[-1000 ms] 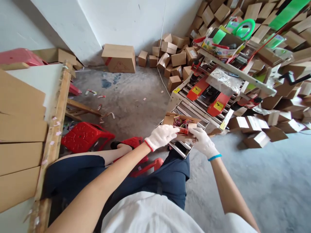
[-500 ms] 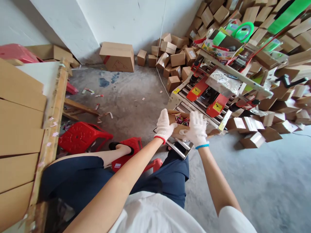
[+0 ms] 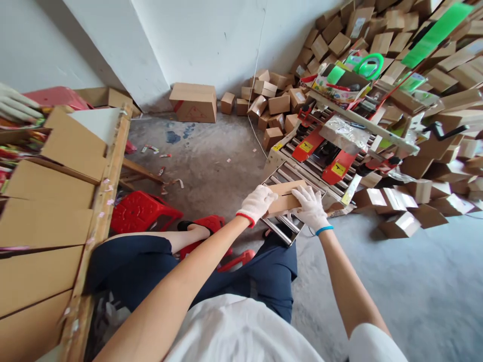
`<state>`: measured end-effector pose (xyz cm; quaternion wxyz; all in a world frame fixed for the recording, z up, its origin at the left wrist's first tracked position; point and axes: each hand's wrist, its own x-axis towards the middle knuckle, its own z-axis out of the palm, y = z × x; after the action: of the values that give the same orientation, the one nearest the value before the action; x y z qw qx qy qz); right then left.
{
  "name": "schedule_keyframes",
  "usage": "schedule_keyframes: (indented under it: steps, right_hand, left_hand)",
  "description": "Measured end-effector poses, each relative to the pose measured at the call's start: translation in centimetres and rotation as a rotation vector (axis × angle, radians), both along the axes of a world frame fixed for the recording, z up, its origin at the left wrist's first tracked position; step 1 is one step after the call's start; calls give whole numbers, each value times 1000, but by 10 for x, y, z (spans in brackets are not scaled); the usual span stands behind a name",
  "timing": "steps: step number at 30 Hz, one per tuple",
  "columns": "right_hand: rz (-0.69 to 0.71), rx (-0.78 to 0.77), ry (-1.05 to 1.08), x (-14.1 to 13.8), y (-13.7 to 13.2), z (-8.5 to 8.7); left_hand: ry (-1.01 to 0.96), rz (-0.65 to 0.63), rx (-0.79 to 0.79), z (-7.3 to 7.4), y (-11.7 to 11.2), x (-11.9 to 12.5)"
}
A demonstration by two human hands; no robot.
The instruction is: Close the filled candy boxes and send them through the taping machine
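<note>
A small cardboard box (image 3: pixel 285 203) sits on the near end of the roller conveyor (image 3: pixel 278 232), its top flaps folded over so its contents are hidden. At its left end, my left hand (image 3: pixel 257 203), in a white glove with a red cuff, is closed around the side and edge of the flap. From the right, my right hand (image 3: pixel 311 207), in a white glove with a blue cuff, grips the other end with its fingers over the top flap. Just beyond the box stands the carton taping machine (image 3: pixel 332 146), with red guide plates.
Cardboard boxes (image 3: pixel 279 104) lie heaped along the wall and behind the machine. Red plastic stools (image 3: pixel 141 208) stand left of my legs. A wooden-edged table (image 3: pixel 113 186) at left holds open cartons (image 3: pixel 49 221); another person's gloved hand (image 3: pixel 17 104) is over it.
The box's flaps have been folded down over the colourful packets that showed inside. Both hands have moved slightly lower onto the box. The view has turned left, bringing another person's gloved hand into sight.
</note>
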<state>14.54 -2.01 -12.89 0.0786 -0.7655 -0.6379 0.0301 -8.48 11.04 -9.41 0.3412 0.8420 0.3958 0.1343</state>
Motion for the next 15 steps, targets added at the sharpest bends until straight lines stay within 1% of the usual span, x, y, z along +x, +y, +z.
schedule_keyframes:
  steps: [2, 3, 4, 6, 7, 8, 9, 10, 11, 12, 13, 15]
  right_hand:
    - [-34, -18, 4, -6, 2, 5]
    - [-75, -12, 13, -15, 2, 8]
    - [-131, 5, 30, -30, 2, 9]
    - [-233, 53, 74, -71, 0, 8]
    - [-257, 74, 89, -93, -1, 5]
    - [-260, 92, 93, -114, -2, 1]
    - [-247, 104, 83, -132, -2, -3]
    - [-225, 111, 59, -143, -2, -6]
    - [-200, 115, 29, -146, -2, -9]
    - [-179, 117, -3, -140, -1, -11]
    - [-158, 117, -32, -126, 1, -11]
    - [-131, 115, -75, -82, 8, -5]
  left_hand:
    - [78, 103, -28, 6, 10, 3]
    - [123, 139, -26, 9, 18, 6]
    - [163, 136, -33, 12, 27, 8]
    - [213, 37, -104, 16, 39, 12]
    - [229, -24, -164, 17, 40, 13]
    - [238, -67, -221, 17, 38, 14]
    - [245, -83, -264, 15, 33, 13]
    - [250, -80, -286, 13, 24, 11]
    - [239, -67, -296, 10, 14, 6]
    - [206, -59, -308, 8, 3, -2]
    - [148, -53, -331, 6, -7, -12]
    - [-11, -26, -404, 4, -25, -44]
